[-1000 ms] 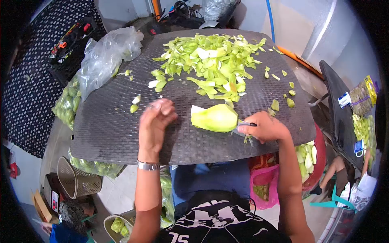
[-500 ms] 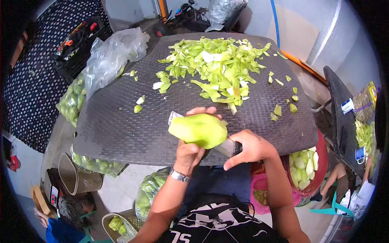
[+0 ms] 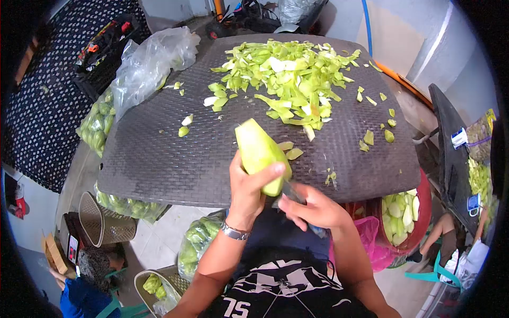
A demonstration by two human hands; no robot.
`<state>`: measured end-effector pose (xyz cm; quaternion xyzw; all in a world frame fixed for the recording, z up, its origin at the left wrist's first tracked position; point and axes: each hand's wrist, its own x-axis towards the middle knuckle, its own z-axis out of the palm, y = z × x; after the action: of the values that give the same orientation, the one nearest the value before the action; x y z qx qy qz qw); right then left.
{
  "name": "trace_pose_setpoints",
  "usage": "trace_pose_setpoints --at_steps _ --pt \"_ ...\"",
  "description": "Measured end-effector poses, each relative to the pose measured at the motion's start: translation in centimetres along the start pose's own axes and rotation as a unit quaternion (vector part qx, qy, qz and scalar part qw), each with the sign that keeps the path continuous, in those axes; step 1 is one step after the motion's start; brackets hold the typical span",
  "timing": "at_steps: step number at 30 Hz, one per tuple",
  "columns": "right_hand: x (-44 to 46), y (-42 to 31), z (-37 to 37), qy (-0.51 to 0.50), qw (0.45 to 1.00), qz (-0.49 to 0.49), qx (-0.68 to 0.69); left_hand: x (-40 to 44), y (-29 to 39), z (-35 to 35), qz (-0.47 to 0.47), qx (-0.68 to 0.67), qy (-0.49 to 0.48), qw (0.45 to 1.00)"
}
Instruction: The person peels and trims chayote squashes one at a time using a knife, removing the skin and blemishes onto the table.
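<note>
My left hand [image 3: 249, 185] is wrapped round a partly peeled green chayote [image 3: 258, 153], its thumb across the near side. Tilted up, the chayote shows a pale, flat-cut far end. My right hand [image 3: 313, 208] grips a knife [image 3: 292, 193], whose blade lies close against the chayote's lower right side; motion blurs it, and part of it is hidden. Just beyond the chayote, loose peel pieces [image 3: 294, 153] lie on the dark woven-pattern table [image 3: 164, 159]. A large heap of green peelings [image 3: 286, 74] covers the table's far part.
A clear plastic bag [image 3: 146, 63] sits at the table's left edge, above bagged green chayotes [image 3: 98, 124]. Below right stands a red basin [image 3: 422, 212] of pale peeled pieces. A beige basket [image 3: 95, 222] is on the floor at left. Other people sit at lower left and right.
The chayote has turned from lying sideways to pointing up and away, showing a pale cut end. My right hand and knife have shifted lower. New peel pieces lie on the table beyond the chayote.
</note>
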<state>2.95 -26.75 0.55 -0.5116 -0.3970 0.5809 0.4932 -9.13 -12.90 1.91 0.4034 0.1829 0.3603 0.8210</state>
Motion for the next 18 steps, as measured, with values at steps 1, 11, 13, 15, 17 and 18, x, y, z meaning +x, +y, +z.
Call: trace_pose_setpoints --at_steps 1,11,13,15,17,18 --pt "-0.5 -1.8 0.8 0.128 0.974 0.055 -0.181 0.4 -0.2 0.1 0.004 0.024 0.044 0.999" --pt "-0.5 -2.6 1.9 0.291 0.865 -0.087 -0.400 0.4 -1.3 0.1 0.041 -0.020 0.026 0.999" --pt "-0.2 -2.0 1.4 0.297 0.861 -0.072 -0.407 0.7 -1.1 0.3 0.041 -0.002 0.040 0.998" --pt "-0.4 -1.8 0.9 0.287 0.862 -0.065 -0.412 0.5 -0.7 0.6 0.030 -0.015 0.038 0.999" --pt "-0.6 -2.0 0.1 0.260 0.868 -0.065 -0.419 0.3 -0.6 0.6 0.033 -0.009 0.023 0.999" --pt "-0.8 -2.4 0.0 0.248 0.871 -0.052 -0.421 0.2 -0.5 0.7 0.034 -0.006 0.017 0.999"
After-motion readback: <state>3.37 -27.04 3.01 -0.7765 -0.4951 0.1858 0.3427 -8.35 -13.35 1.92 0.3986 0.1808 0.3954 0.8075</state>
